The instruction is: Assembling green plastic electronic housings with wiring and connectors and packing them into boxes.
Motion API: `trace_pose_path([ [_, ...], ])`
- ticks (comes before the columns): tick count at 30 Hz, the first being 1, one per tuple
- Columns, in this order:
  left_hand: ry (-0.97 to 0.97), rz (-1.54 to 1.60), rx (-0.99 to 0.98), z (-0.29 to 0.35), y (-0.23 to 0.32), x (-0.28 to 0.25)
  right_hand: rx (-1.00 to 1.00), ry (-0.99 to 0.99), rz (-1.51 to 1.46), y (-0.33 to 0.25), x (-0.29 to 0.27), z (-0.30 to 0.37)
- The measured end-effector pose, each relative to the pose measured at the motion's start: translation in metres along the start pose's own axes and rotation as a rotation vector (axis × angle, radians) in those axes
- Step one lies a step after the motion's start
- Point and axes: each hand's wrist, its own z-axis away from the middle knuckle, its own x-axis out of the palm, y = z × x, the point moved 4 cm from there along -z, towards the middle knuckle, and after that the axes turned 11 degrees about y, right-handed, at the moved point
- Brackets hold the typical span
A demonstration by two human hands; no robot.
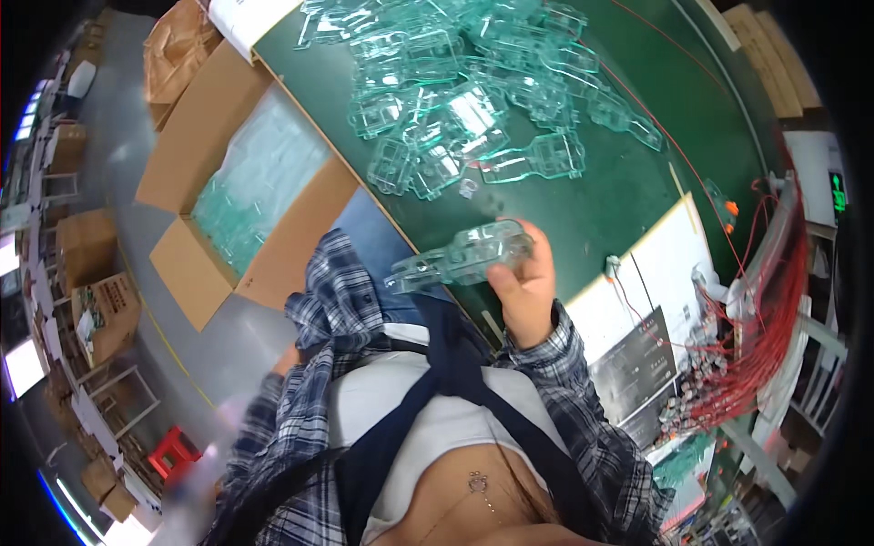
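My right hand (530,289) is closed on one end of a clear greenish plastic housing (464,255), with the thumb on top of it. The housing is held above the table's near edge, its narrow end pointing left. Beyond it, many similar clear plastic housings (437,100) lie piled on the green tabletop (628,196). A small clear piece (467,188) rests at the near side of the pile. Low at my left side, only a little of my left hand (288,360) shows beside the plaid cloth; its fingers are hidden.
An open cardboard box (300,214) stands left of the table, with clear plastic parts and a bag inside. A bundle of red wires (751,355) hangs at the right, near a dark panel (637,359). A red stool (173,452) stands on the floor at lower left.
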Motion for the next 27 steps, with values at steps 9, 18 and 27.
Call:
trace_pose_path([
  [9,0.071,0.412,1.149,0.097,0.326,-0.173,-0.483,-0.332,0.818,-0.026,0.068,-0.006],
  [18,0.285,0.557,1.182,0.029,0.288,-0.121,-0.243,-0.251,0.855,0.02,0.097,-0.002],
  [27,0.467,-0.025,0.064,-0.232,-0.127,-0.134,-0.47,0.31,1.616,0.003,0.003,0.012],
])
